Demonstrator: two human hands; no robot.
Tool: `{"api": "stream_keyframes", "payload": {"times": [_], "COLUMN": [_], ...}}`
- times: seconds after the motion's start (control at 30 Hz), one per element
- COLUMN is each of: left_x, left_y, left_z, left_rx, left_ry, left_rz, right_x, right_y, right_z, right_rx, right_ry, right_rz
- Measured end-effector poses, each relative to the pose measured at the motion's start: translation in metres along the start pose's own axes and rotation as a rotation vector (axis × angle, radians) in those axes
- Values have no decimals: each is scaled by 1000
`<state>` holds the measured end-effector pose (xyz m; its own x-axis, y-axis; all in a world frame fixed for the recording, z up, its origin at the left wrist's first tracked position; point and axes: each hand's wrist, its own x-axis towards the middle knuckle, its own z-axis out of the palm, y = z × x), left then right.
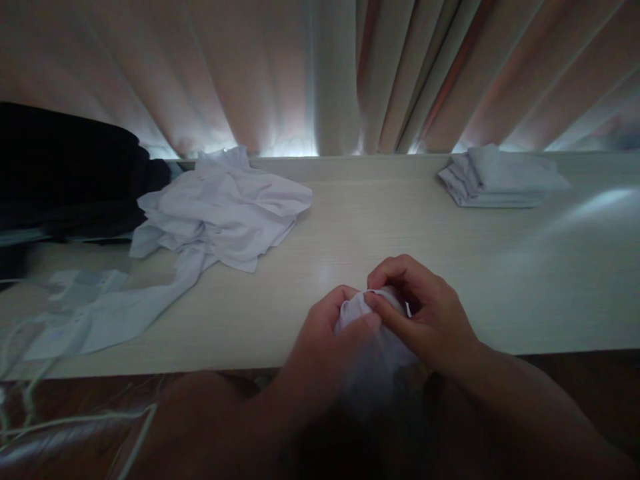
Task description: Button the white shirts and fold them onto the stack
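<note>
Both hands hold a white cloth garment at the near edge of the table, its lower part hanging down in blur and shadow. My left hand grips it from the left, thumb laid over the fabric. With thumb and fingertips, my right hand pinches the garment's upper edge. What kind of garment it is, I cannot make out. A crumpled white garment lies farther off to the left, one long strip of it trailing toward the near left.
Folded white cloths are stacked at the back right of the pale table. At the left sit a black bulky object and white power strips with cables. Pleated curtains hang behind.
</note>
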<state>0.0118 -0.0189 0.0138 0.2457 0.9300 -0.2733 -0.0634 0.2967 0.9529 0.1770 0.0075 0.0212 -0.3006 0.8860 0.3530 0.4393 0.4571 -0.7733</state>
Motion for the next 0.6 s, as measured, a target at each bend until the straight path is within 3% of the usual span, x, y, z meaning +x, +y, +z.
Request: {"api": "stream_keyframes", "payload": {"times": [0.43,0.6], "left_x": [-6,-4], "left_y": [1,2], "left_z": [-4,-4], "left_rx": [174,101], "left_ry": [-60,-102], "left_rz": [-15,-20], "right_x": [6,10], "right_y": [4,7], "right_z": [-8,-18], "right_rx": [121,97], "right_ry": [-128,-259], "right_rz": [107,44]}}
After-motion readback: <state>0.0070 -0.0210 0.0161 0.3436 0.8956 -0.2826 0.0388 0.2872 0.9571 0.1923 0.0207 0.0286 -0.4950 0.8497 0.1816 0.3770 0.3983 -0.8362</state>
